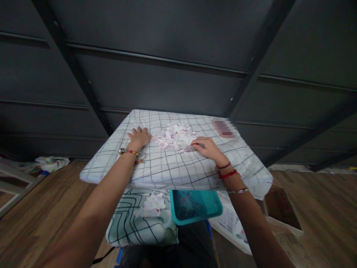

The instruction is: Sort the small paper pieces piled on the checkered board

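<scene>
A heap of small white and pinkish scraps (178,136), which look like paper, lies in the middle of the checked tablecloth (167,169). To the left of the heap my left hand (140,137) rests palm down with its fingers spread, holding nothing. My right hand (206,147) is at the heap's near right edge. Its fingers are closed on a small greyish see-through piece (193,147), which reaches down to the scraps. The fingers partly cover this piece, so I cannot tell its kind.
A phone-like flat object (223,127), partly blurred out, lies at the table's back right. Below the front edge are a teal tray (195,219) and more scraps (153,204) on checked cloth. An open cardboard box (281,208) stands right; dark panels (167,82) rise behind.
</scene>
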Motion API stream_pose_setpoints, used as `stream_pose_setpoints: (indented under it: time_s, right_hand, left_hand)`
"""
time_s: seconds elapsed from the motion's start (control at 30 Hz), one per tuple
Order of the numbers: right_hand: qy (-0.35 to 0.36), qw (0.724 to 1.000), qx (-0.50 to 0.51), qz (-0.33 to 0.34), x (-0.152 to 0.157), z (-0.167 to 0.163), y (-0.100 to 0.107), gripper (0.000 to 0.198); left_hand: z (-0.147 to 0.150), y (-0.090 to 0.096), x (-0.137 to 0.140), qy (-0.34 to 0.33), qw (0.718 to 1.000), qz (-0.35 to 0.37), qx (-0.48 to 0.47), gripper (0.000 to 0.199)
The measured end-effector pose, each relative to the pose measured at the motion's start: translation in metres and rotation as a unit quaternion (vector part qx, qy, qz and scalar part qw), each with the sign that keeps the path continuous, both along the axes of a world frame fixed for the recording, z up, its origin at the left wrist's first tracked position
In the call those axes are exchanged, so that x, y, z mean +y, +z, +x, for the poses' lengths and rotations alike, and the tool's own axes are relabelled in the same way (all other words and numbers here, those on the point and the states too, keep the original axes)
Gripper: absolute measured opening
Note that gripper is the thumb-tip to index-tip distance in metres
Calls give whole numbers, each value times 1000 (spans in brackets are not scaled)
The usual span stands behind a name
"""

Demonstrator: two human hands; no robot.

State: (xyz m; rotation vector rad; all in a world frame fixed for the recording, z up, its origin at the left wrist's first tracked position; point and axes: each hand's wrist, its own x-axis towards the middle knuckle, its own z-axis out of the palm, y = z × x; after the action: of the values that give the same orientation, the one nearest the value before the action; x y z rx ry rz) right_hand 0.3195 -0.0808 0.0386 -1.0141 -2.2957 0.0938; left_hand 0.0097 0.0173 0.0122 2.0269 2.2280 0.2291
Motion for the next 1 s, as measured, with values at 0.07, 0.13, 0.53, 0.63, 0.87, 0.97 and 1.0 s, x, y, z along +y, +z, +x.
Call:
stream_pose_setpoints:
  time_s: [0.07,0.13,0.53,0.63,0.87,0.97,1.0]
  right_hand:
    - [9,1000,-8,-3,1,0,-1,19]
    - [-3,1000,-14,6,2,1,-1,19]
    - [32,999,-7,-32,-5,-5,2,17]
    - [32,998,-13,-57,-7,-5,4,18]
    - [40,997,-7,-63,-6,-8,2,17]
    - [59,994,-19,-93,-8,-6,3,17]
    - [63,993,-20,-102,-9,-6,4,17]
  left_hand:
    - [-1,-1,1,-1,1000,3,-1,59]
    - [-1,-3,1,1,1000,6,-1,58]
    - [2,2,-2,5,1000,3,1,58]
    - [1,1,-1,3,1000,0,5,59]
    - [1,0,-1,4,1000,-2,5,59]
    - [1,0,0,7,1000,-5,5,59]
    - [1,0,0,6,1000,-3,5,59]
